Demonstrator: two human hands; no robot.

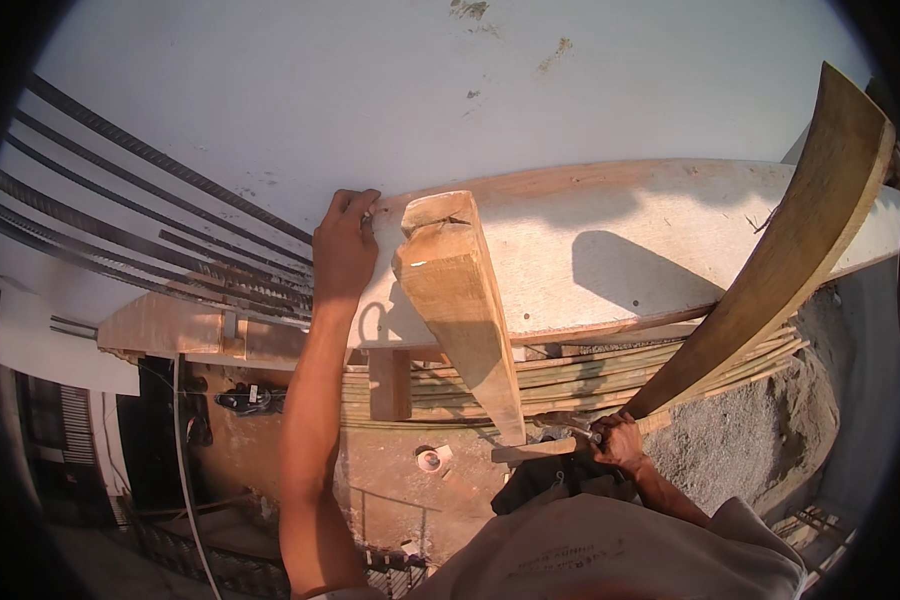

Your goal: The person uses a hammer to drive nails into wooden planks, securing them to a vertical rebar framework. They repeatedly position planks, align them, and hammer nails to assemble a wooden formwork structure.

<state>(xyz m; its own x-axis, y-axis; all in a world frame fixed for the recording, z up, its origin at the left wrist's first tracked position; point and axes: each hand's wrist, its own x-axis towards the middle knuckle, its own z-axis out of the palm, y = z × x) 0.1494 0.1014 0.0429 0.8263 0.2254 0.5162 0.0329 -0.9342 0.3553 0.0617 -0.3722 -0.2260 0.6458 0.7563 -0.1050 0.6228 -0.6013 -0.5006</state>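
My left hand (348,240) is closed, its fingers curled at the upper left corner of a long pale plywood board (560,270), right by the white wall. Low on the right, my right hand (620,442) is closed around a hammer-like metal tool (568,428), partly hidden by the fingers. That hand is beside the lower end of a long curved plank (770,260), which slants up to the right. A thick wooden post (460,300) rises in front of the board, between my hands. Near its foot runs a short wooden crosspiece (535,452).
Several ribbed steel bars (160,150) jut out at the left. Below the board lie long bamboo poles (450,395) and a gravel heap (725,440). The ground (390,475) is far below. A wooden formwork piece (170,325) stands behind my left forearm.
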